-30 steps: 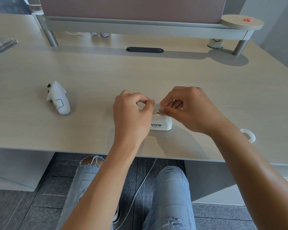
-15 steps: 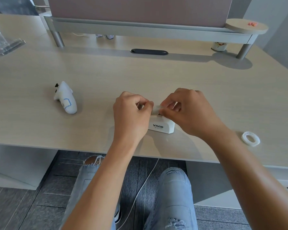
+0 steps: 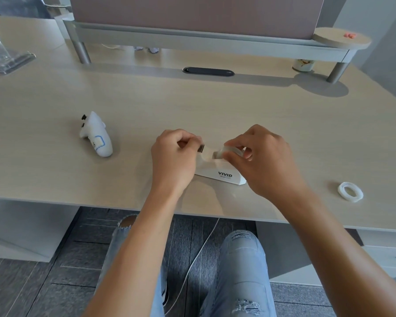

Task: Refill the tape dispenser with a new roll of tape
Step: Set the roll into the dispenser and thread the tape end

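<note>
Head view: our hands have parted. Right hand (image 3: 258,156) grips the clear tape roll (image 3: 231,151) over the white plastic tape dispenser (image 3: 222,172); left hand (image 3: 174,156) pinches the drawn-out tape end (toward the cutter), so threading seems underway.

Office – desk (image 3: 215,106), partition screen (image 3: 192,12)

Two hands work at the desk: a left hand (image 3: 173,156) and a right hand (image 3: 261,156). There is one white tape dispenser (image 3: 220,171). Tape rolls number two: one roll (image 3: 232,151) at the dispenser and one spare roll (image 3: 350,191) lying well apart on the right. One white controller (image 3: 96,137) lies on the left. One small cup (image 3: 303,64) stands under the shelf.
</note>
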